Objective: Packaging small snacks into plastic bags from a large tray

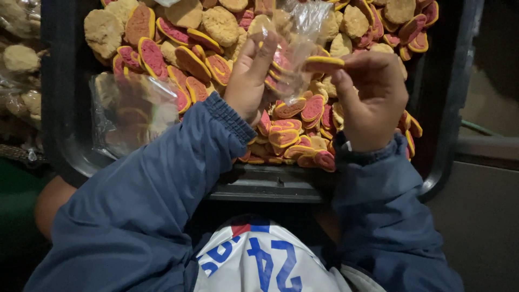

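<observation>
My left hand (250,75) holds a small clear plastic bag (294,48) upright over a dark tray (70,108) heaped with biscuits. Some pink and yellow biscuits show through the bag's film. My right hand (372,97) pinches one pink biscuit with a yellow rim (323,64) at the bag's side, touching the plastic. Both arms wear blue jacket sleeves. Under the hands lies a pile of pink and yellow biscuits (294,135), and pale round biscuits (219,24) lie farther back.
Another clear bag (130,111), lying flat with biscuits inside, rests on the tray's left part. More bagged pale biscuits (19,59) sit outside the tray at far left. The tray's front rim (270,186) is close to my body.
</observation>
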